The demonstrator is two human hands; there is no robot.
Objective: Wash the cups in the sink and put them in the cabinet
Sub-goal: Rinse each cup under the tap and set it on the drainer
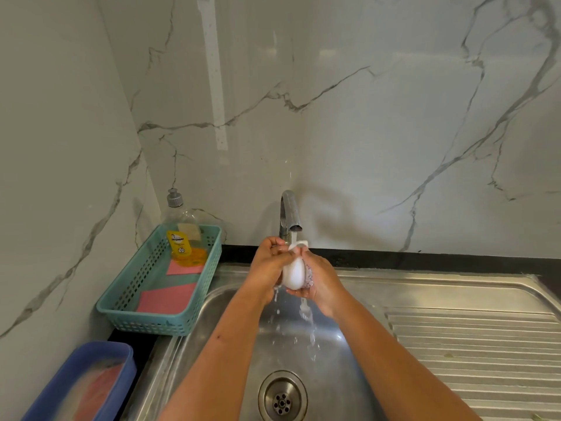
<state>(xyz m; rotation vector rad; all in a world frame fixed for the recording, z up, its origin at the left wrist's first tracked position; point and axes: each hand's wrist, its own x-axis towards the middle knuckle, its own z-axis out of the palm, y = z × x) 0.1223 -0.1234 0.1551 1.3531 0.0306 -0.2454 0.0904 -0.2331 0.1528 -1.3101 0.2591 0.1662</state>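
Both hands meet directly below the tap (288, 211) spout. Left hand (268, 262): fingers curled over the upper part of the cup (293, 276), gripping it. Right hand (323, 284): fingers curled under and round the cup's lower side, holding it from the tap's right. Something patterned shows between the right palm and the cup; I cannot tell if it is a cloth or print on the cup.

Cup: white, clamped between the two palms in the falling stream. Its long axis runs roughly up and down, with a white loop (rim or handle, unclear) at the top just under the spout and a rounded end low. Neither hand is nearer, as both are in contact. Water runs off the cup and right wrist.

Step, judged: rinsing, mid-wash. The cabinet is not in view, so placement remains undone. The coming turn or lift depends on the cup staying centred under the spout.

Counts:
- cups: one visible
- sink (212, 335): one, below the tap, with one drain (282, 396)
- drainboard (473, 354): one, right of the tap
- teal basket (151, 325): one, left of the tap on the dark counter (425, 260)
- soap bottle (182, 235): one, in the basket end nearest the tap
- pink cloths: two, (183, 267) and (167, 297), in the basket
- blue tub (100, 357): one, far left and low of the tap
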